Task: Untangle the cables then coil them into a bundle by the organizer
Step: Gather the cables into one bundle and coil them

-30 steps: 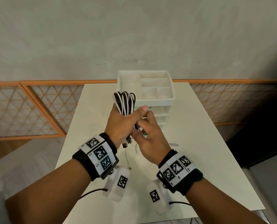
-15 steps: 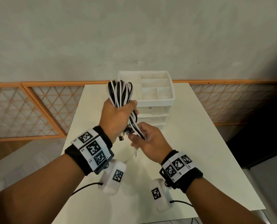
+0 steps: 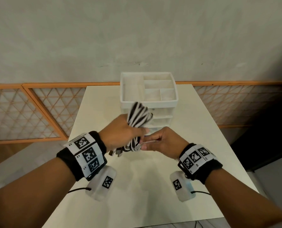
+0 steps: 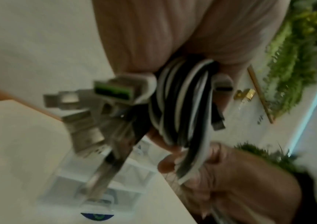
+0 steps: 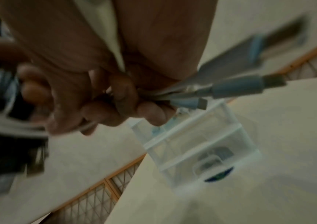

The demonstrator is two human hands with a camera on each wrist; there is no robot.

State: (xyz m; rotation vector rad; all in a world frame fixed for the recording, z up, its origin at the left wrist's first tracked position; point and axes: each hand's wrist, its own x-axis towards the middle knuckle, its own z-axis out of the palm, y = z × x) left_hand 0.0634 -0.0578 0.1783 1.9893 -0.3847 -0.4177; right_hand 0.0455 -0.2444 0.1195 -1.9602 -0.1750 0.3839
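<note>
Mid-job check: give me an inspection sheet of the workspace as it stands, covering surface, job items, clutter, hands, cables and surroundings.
Surface: white table, bare where visible.
Job's things: black and white cable bundle, held in the air in front of the white organizer; the organizer stands at the table's far edge, its top compartments look empty, clear drawers below.
Clutter: nothing seen.
Grippers: left hand grips the coil's middle; right hand pinches the loose cable ends.
Cables: loops stick up above the left hand, USB plugs hang below it; bundle not yet set down.
Surroundings: grey wall, orange lattice panels behind the table.
</note>
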